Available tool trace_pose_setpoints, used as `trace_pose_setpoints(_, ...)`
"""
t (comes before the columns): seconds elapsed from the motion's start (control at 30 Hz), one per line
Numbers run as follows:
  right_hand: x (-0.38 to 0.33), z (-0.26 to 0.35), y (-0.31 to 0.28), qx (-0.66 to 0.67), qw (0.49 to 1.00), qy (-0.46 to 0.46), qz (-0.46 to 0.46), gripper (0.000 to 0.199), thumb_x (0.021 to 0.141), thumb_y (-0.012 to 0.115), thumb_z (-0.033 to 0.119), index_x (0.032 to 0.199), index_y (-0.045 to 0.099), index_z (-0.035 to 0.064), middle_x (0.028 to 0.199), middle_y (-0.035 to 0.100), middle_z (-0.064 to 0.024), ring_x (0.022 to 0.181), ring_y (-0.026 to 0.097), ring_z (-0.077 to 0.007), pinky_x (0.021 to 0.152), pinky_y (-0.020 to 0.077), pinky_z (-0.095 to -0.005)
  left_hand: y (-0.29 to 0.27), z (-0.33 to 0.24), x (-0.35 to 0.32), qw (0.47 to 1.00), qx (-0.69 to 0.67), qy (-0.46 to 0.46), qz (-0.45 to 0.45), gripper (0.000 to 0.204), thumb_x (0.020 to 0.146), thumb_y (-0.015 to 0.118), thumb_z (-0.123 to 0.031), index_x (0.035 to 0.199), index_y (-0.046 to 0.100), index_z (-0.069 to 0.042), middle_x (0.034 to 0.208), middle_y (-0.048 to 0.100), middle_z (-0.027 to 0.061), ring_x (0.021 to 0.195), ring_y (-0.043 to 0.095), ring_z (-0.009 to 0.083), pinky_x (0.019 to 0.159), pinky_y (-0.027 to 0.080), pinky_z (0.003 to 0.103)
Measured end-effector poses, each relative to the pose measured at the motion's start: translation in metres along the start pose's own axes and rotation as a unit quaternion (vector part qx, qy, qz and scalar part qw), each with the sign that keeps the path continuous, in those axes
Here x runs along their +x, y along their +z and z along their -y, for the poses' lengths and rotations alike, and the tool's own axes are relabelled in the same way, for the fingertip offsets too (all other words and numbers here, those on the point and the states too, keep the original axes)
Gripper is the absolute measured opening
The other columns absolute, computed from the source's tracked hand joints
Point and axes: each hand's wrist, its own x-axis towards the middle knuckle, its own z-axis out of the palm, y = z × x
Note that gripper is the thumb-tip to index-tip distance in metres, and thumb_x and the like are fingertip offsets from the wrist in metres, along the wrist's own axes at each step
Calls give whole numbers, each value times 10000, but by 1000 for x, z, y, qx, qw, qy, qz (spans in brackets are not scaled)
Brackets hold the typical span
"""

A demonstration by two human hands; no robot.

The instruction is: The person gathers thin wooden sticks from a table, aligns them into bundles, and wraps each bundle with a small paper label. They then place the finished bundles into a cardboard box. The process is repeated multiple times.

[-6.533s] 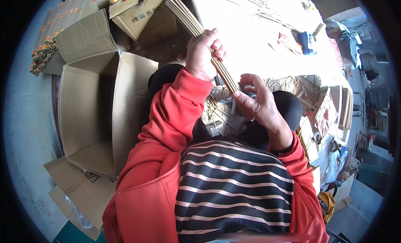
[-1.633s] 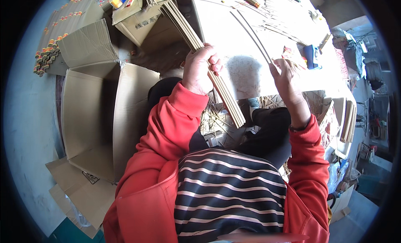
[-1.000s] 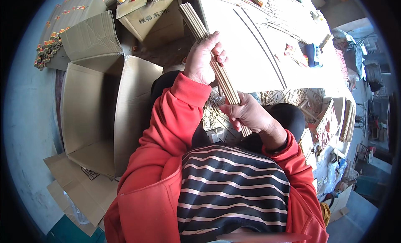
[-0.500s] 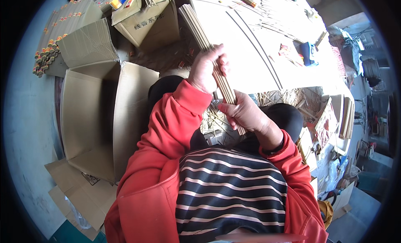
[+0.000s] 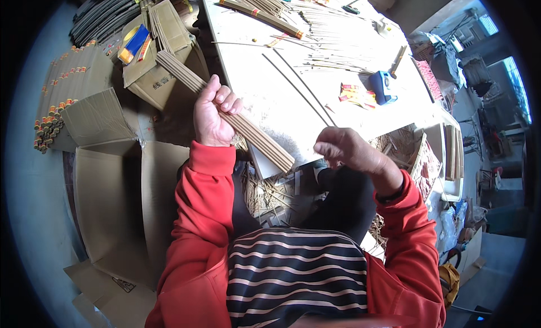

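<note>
My left hand (image 5: 217,111) is wrapped round a bundle of brown incense sticks (image 5: 259,137), held at a slant above the table's front left corner. The bundle's lower end points toward my right hand (image 5: 352,151), which is apart from it. My right fingers are curled together over the table's front edge, by the near ends of two long dark sticks (image 5: 298,88) lying on the white table (image 5: 248,63). Whatever those fingers hold, if anything, is hidden.
An open cardboard box (image 5: 107,198) stands at my left, with a closed carton (image 5: 160,82) beyond it. Banded stick bundles (image 5: 67,102) are stacked at far left. A blue tape dispenser (image 5: 384,86) and red-yellow labels (image 5: 356,95) lie on the table. Broken sticks (image 5: 265,201) litter the space below.
My right hand has let go of the bundle's lower end and moved right to the table edge. My left hand has carried the bundle left and tilted it flatter. The view has shifted.
</note>
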Motion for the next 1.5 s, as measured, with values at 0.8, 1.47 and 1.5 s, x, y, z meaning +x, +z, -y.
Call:
trace_pose_setpoints(0.8,265,-79,-308,-638,748,117,-141,711,683,523,-51,1340,285,82,1355,336,-109,1281,275,-286,1047,273,-384,-14,11,30,998,4,-64,3,202,917,438,-153,725,483,-110,529,426,-26,392,390,86,374,347,242)
trace_pose_setpoints(1.47,232,-86,-307,-629,749,50,-205,116,815,460,90,920,507,83,923,559,-116,971,518,-301,808,418,-397,-21,13,26,997,-12,-70,6,154,916,443,-152,810,554,-134,549,438,-30,421,405,90,392,348,242)
trace_pose_setpoints(1.5,231,-89,-308,-628,747,25,-219,118,825,441,98,923,506,84,909,560,-119,960,521,-303,802,417,-397,-21,13,25,997,-14,-72,0,151,914,448,-152,814,559,-135,550,438,-31,422,405,90,392,349,242)
